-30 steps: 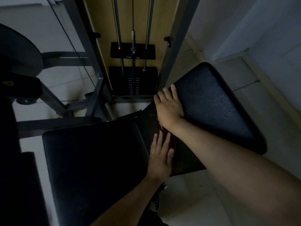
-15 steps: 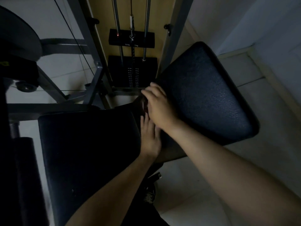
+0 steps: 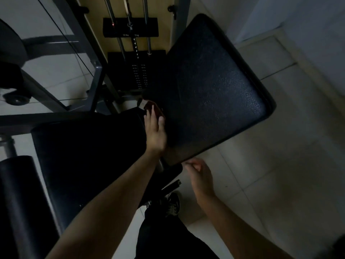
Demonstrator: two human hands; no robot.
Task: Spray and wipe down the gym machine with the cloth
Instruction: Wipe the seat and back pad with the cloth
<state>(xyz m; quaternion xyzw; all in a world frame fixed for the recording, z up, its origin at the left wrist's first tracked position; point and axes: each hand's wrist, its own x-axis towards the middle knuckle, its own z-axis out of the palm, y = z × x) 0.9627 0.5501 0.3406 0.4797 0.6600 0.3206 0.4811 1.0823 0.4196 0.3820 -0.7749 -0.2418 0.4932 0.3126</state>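
Cloth [image 3: 149, 106]: mostly covered by the left hand [image 3: 155, 133]; only a dark red part shows at 12 o'clock of the fingertips. Right hand [image 3: 202, 177], at 5 o'clock of the left hand: motion-blurred, finger posture unreadable. Weight stack [image 3: 128, 58] labels: too small to read. Black disc [image 3: 9, 45], at 9 o'clock: cut off by the frame edge.

The gym machine's black padded seat [image 3: 84, 156] is lying flat at lower left. Its larger textured back pad [image 3: 214, 90] is tilting up just beside it on the right, the two nearly meeting along a narrow gap. A dark red cloth [image 3: 151, 107] is sitting at the far end of that gap, and the left hand [image 3: 155, 133] is pressing flat on it. The pale tiled floor [image 3: 270, 174] is carrying the machine's grey frame [image 3: 96, 79] and black weight stack [image 3: 138, 71].
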